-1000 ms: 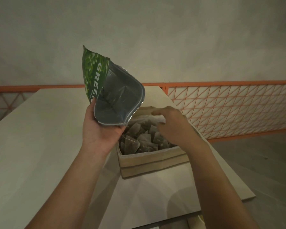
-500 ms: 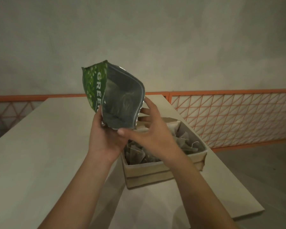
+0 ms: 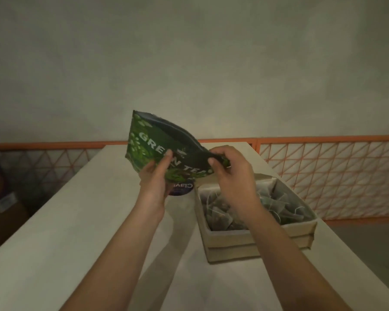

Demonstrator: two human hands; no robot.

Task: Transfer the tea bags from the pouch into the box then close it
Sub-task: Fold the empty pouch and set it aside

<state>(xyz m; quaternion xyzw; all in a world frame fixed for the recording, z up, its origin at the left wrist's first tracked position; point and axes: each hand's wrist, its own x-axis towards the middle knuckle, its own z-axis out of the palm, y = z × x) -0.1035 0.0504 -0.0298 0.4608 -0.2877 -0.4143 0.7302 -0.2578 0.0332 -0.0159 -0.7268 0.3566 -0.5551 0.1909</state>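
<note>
Both hands hold the green tea pouch (image 3: 157,151) above the table (image 3: 54,232), just left of the open box (image 3: 258,240) full of tea bags (image 3: 276,205). The left hand (image 3: 156,180) grips its lower edge; the right hand (image 3: 230,173) pinches the right corner. The pouch looks emptied, so set it down well left, then fold the box shut without trapping strings.

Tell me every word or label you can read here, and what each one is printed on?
"GREEN TEA": white capitals on the green pouch, partly covered by the left hand and right hand holding it.
"Clavi": upside down on a dark round label at the pouch's lower end; the rest is hidden.
The small emblem on the pouch is too blurred to read.
The box and tea bags show no readable text.
</note>
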